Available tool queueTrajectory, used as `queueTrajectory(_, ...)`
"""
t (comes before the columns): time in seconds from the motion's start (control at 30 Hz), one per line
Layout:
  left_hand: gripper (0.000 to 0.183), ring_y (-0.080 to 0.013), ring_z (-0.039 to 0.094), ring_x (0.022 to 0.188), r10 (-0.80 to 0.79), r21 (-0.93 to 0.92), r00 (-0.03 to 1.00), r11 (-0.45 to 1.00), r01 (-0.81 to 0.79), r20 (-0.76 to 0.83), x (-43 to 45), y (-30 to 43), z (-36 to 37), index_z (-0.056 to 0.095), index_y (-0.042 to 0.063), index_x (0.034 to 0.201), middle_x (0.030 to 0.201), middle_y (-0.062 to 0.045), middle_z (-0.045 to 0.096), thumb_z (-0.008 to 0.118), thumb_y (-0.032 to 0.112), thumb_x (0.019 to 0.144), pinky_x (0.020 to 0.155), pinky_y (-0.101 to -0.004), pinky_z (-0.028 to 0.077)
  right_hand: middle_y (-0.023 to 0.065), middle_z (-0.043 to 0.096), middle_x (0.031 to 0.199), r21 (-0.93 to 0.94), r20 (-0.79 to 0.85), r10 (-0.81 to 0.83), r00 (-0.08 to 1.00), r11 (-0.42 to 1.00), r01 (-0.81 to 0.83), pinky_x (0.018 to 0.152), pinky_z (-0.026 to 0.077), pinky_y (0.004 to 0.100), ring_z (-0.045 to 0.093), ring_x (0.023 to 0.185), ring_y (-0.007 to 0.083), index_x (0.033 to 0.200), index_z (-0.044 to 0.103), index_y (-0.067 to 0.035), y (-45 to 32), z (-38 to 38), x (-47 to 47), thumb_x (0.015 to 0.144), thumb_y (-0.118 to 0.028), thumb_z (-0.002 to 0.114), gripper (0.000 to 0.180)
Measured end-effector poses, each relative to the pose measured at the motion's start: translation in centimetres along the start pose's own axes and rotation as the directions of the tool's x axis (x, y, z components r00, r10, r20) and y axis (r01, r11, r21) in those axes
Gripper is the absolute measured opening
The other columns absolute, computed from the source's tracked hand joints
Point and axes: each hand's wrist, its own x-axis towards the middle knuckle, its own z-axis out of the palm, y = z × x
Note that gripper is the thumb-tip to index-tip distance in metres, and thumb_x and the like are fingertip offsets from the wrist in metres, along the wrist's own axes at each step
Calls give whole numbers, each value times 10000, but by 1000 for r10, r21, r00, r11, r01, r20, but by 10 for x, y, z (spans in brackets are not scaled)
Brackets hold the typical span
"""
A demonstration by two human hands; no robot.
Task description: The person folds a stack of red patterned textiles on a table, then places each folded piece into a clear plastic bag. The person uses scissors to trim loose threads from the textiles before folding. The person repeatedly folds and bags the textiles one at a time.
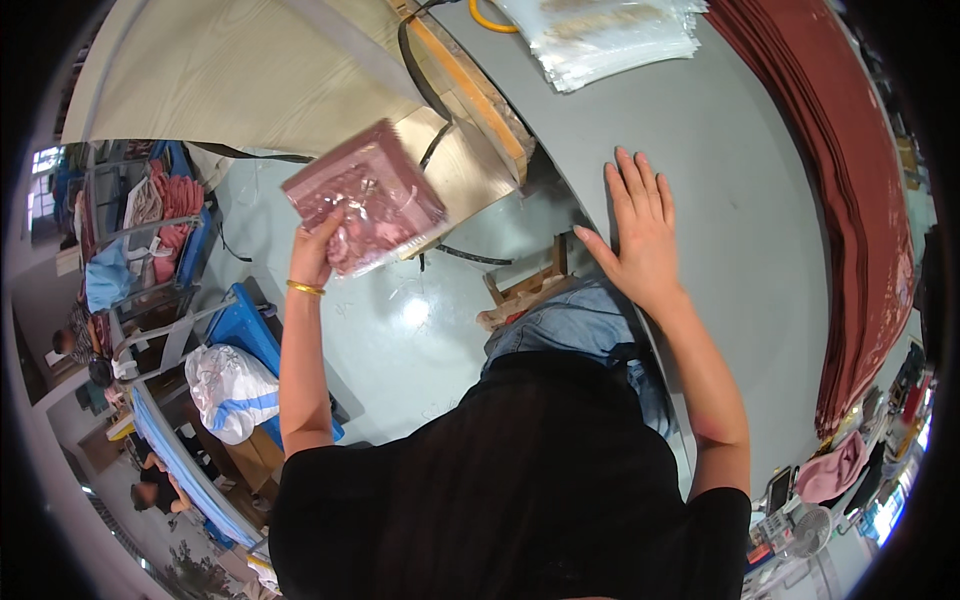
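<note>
My left hand (319,244) grips a packet of folded dark pink fabric (367,199) in a clear plastic bag by its near edge. The packet is held up over the floor, beside a pale wood-grain board. Flat on the grey tabletop (739,202) lies my right hand (641,225), its fingers spread and nothing in it. Beyond its fingertips rests a stack of clear plastic bags (615,37). A long pile of reddish-brown fabric (847,187) runs along the table's far right side.
The wood-grain board (247,67) and a wooden ledge (472,90) with black straps adjoin the table. A white sack (229,390) sits on a blue cart (244,322) at left. A small fan (811,531) and pink cloth (832,469) are at lower right. Two people are in the left background.
</note>
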Motion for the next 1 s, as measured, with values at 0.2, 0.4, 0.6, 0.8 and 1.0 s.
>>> queueTrajectory(0.2,155,-72,521,526,-188,-161,930,955,248,316,-18,-48,83,649,9,1091,672,-42,624,649,92,961,466,-238,389,164,550,1421,830,214,261,941,459,-316,1043,437,405,553,1254,258,1523,321,8,-42,-18,2,821,-306,799,905)
queueTrajectory(0.4,337,-112,620,628,-113,-125,846,971,206,521,-53,-54,125,643,16,1187,770,-29,679,759,63,874,536,-257,469,139,599,1317,563,825,122,552,-98,-820,1036,419,313,570,1159,160,1457,420,7,-59,-16,3,971,-186,659,574)
queueTrajectory(0.6,491,-152,641,1071,-61,-183,773,957,225,631,-70,-21,134,626,30,1251,1180,-63,694,812,0,798,867,-319,549,122,587,1286,651,752,248,610,-133,-748,1012,457,362,574,1145,200,1374,457,43,-69,-36,-12,860,-273,803,695)
queueTrajectory(0.8,496,-235,609,1181,41,-310,570,870,384,821,4,-61,132,580,-8,1307,1264,-125,645,587,357,972,983,-373,492,60,724,991,694,568,578,586,46,-718,783,548,273,678,874,106,1061,693,18,-9,-77,-19,907,-149,735,230)
queueTrajectory(1.0,543,-225,679,760,-305,89,950,946,311,-70,189,-217,139,627,-36,1104,962,-130,665,655,475,922,666,-376,583,199,603,1296,166,30,530,848,834,-527,937,481,383,612,1118,271,1348,513,60,84,-72,-2,943,-206,697,517)
